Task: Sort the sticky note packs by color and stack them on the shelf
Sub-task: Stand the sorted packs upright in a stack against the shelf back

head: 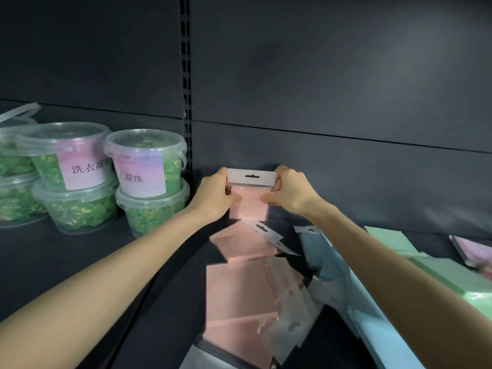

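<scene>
grip of left hand (216,194) and right hand (291,193) around upright pink pack (249,202) on dark shelf (93,262) near back panel (346,171)

This looks like a shop. A dark metal shelf (80,257) has a slotted upright (186,75) at upper centre. Identical labelled tubs (143,161) are stacked at the left. Clear-wrapped sticky note packs (239,288) with punched hanging tabs (263,230) lie at lower centre.

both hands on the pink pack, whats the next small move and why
Probably settle the pink plastic-wrapped sticky note pack, pinched upright between left hand and right hand, against the dark back panel and let go: more loose pink packs lie in front.
</scene>
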Demonstrator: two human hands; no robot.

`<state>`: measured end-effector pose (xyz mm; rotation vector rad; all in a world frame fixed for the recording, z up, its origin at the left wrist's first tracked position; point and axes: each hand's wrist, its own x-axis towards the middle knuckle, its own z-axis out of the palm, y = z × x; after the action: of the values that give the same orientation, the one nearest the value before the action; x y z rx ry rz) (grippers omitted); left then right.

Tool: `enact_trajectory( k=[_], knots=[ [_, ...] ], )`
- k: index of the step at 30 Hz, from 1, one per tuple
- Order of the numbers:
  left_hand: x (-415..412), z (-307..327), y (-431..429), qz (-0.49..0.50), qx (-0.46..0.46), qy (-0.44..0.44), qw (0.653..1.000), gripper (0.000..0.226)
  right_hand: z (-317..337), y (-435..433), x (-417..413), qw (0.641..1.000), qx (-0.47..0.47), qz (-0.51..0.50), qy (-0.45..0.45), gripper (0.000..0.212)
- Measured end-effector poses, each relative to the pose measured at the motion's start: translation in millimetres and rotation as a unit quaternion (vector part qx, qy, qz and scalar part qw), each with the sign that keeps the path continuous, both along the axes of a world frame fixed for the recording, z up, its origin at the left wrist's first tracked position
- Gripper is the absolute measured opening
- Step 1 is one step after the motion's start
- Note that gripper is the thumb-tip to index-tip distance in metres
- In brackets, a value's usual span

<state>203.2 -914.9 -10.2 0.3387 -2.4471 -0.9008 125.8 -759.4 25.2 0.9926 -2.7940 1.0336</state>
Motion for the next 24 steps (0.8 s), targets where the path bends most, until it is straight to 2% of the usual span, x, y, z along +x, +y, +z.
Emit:
enact_trajectory(
  k=[3, 7, 11, 14, 18, 24],
  knots=[
    [-1, -7, -1, 0.046, 0.003, -0.014, 0.999, 0.035, -9, -2, -2, 1.0, -0.014, -0.026, 0.003, 0.031],
    [-1, -13, -2, 0.009, 0.02, -0.037, 0.999, 0.023, -12, -2, 1, 0.998, -0.042, -0.043, -0.004, 0.022],
    [1, -12, -5, -0.01, 0.02, -0.025, 0.999, 0.02, -10, 2, 5, 0.999, -0.025, -0.023, -0.02, 0.028],
    [3, -12, -4, -0.022, 0.003, -0.037, 0.999, 0.022, -14, 3, 3, 0.999, -0.011, -0.014, -0.031, 0.022],
    [7, -9, -2, -0.04, 0.014, -0.056, 0.998, 0.021, -10, 6, 1, 0.999, 0.012, 0.0, -0.049, 0.026],
    [15, -5, 2, -0.056, 0.026, -0.078, 0.995, 0.023, -4, 12, 7, 0.997, 0.051, 0.032, -0.058, 0.017]
  ],
)
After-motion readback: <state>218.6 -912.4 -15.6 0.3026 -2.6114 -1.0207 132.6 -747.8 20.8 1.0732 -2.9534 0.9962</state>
